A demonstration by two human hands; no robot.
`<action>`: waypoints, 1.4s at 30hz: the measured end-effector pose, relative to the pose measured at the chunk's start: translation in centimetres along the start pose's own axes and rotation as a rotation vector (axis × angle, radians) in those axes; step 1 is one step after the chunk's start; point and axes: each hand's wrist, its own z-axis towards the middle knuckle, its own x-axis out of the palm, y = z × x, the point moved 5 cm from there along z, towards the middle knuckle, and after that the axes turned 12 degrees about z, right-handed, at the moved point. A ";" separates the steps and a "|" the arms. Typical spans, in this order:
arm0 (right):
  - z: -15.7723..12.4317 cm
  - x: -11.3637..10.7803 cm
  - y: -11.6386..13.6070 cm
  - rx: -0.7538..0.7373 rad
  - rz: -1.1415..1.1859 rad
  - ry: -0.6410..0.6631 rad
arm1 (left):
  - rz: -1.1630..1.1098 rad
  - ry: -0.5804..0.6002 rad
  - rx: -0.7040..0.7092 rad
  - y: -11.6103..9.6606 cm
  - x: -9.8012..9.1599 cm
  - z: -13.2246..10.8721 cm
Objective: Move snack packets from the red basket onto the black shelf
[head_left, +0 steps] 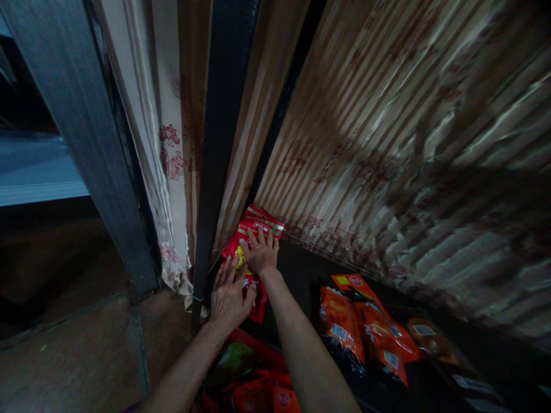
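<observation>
Red food packets [258, 307] with yellow print lie in the back left corner of a dark shelf [297, 267]. On their lower left part rests my left hand [231, 292], fingers stretched out. My right hand [260, 252] lies flat a little farther back, its fingers spread over the upper red packet [247, 221]. Both palms face down on the packets, and neither hand grips anything. How many packets lie under the hands I cannot tell.
Orange packets [342, 321] lie to the right on the shelf, with a brown packet [430, 338] beyond. More red and green packets [236, 358] are below my forearms. A black post [221, 126] stands left; striped printed sheeting [387, 143] hangs behind. Floor tiles [86, 350] show lower left.
</observation>
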 end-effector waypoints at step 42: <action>1.4 0.9 -10.8 0.521 1.237 -0.466 | 0.017 -0.091 -0.097 1.1 0.5 1.2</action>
